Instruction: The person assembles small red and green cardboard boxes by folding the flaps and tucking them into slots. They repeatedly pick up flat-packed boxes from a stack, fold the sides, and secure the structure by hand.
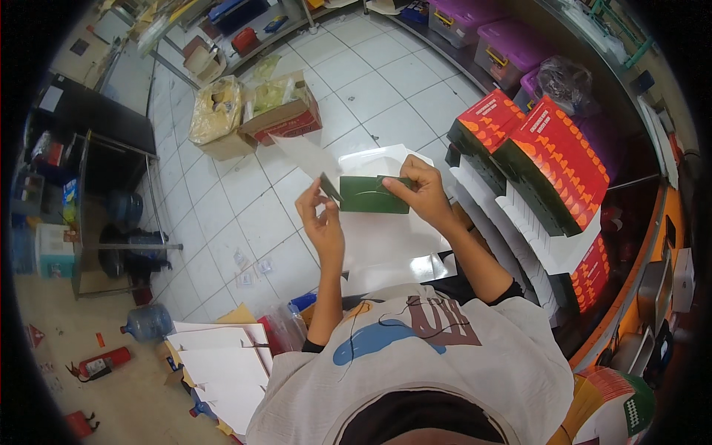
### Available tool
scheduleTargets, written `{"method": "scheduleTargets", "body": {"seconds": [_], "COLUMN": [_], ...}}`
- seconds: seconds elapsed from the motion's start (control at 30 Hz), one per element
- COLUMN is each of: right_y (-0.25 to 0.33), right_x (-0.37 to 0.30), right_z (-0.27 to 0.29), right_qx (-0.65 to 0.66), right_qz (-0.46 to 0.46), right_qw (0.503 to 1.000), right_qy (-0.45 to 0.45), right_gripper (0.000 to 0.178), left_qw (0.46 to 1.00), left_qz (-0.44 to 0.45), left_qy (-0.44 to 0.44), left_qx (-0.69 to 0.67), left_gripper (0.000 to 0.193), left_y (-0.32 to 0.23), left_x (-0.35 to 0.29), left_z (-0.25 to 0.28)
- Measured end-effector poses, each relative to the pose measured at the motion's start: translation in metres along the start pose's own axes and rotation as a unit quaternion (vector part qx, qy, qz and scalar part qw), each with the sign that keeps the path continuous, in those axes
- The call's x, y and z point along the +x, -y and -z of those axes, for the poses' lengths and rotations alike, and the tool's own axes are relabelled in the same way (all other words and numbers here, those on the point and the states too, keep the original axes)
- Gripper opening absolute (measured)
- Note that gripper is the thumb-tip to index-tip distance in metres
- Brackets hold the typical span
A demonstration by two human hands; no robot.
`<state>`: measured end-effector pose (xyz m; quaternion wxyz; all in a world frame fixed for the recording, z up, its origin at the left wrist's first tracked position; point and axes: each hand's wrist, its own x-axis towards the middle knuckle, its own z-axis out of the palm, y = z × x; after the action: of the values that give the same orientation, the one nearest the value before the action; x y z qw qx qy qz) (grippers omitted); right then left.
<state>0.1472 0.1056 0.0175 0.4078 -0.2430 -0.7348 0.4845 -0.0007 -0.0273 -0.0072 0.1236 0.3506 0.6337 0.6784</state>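
Note:
In front of me is a partly folded cardboard box (367,194), with green outer panels and a white inner face. One white flap (305,157) stands up at its left. My left hand (322,222) pinches a small green tab at the box's left end between fingers and thumb. At the other end, my right hand (421,191) grips the green panel, its thumb lying across the front and its fingers curled behind. A curved slit runs across the green panel. Below the box, a white sheet of card (382,241) spreads over my lap area.
Red and green folded cartons (552,159) are stacked on my right. White flat cards (222,371) lie at my lower left. Two open cardboard boxes (285,111) stand on the tiled floor (222,200) ahead. Purple-lidded bins (512,44) line the far right shelf. A metal rack (111,245) is at left.

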Motion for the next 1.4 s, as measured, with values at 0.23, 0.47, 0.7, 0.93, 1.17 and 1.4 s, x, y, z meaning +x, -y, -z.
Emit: {"method": "scheduleTargets", "body": {"seconds": [0.23, 0.47, 0.7, 0.93, 1.17, 1.4], "right_y": [0.033, 0.053, 0.096, 0.136, 0.161, 0.157], "right_x": [-0.003, -0.008, -0.025, -0.018, -0.104, -0.188], "right_z": [-0.003, -0.008, -0.016, 0.095, 0.165, 0.198], "right_qx": [-0.027, -0.122, -0.186, -0.151, -0.062, -0.118], "right_qz": [0.121, 0.264, 0.221, 0.095, 0.224, 0.057], "right_qw": [0.992, 0.956, 0.953, 0.961, 0.967, 0.844], "right_qy": [-0.01, -0.036, 0.094, 0.211, -0.106, -0.521], "right_gripper": [0.03, 0.038, 0.026, 0.045, 0.033, 0.019], "left_qw": [0.998, 0.965, 0.963, 0.951, 0.892, 0.759], "left_qz": [0.017, -0.178, -0.115, 0.004, 0.127, -0.307], "left_qy": [0.045, 0.149, 0.213, 0.245, 0.142, 0.573], "left_qx": [-0.033, 0.123, 0.12, -0.191, -0.411, -0.024], "left_gripper": [0.037, 0.049, 0.093, 0.095, 0.091, 0.05], "left_y": [-0.019, -0.033, -0.033, -0.029, -0.121, -0.175], "left_x": [0.02, 0.011, -0.009, 0.031, 0.039, 0.016], "left_z": [0.007, 0.015, 0.017, 0.062, -0.063, -0.229]}}
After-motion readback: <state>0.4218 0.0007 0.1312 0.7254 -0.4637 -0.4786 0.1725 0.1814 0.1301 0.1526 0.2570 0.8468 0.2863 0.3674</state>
